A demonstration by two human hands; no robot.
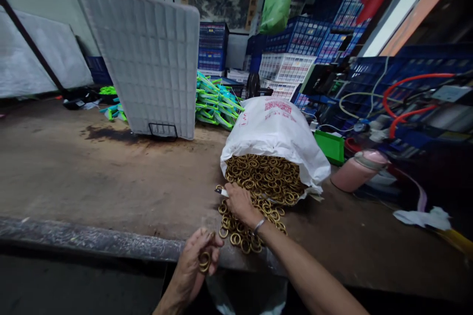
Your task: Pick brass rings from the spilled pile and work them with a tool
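Observation:
A white sack (277, 130) lies on its side on the brown table (111, 177), its mouth open toward me and full of brass rings (264, 177). More rings (240, 236) have spilled into a pile by the table's front edge. My left hand (197, 258) is near the edge, fingers closed round a few brass rings. My right hand (240, 202) rests on the spilled pile at the sack's mouth, pinching a small white-tipped tool together with a ring. A thin bracelet circles my right wrist.
A white quilted panel (148, 59) leans upright at the back. Green and blue bundles (216, 103) lie behind the sack. Blue and white crates (295, 49) are stacked at the back right. A pink flask (360, 170), a green box (330, 146) and red hoses (406, 98) are on the right.

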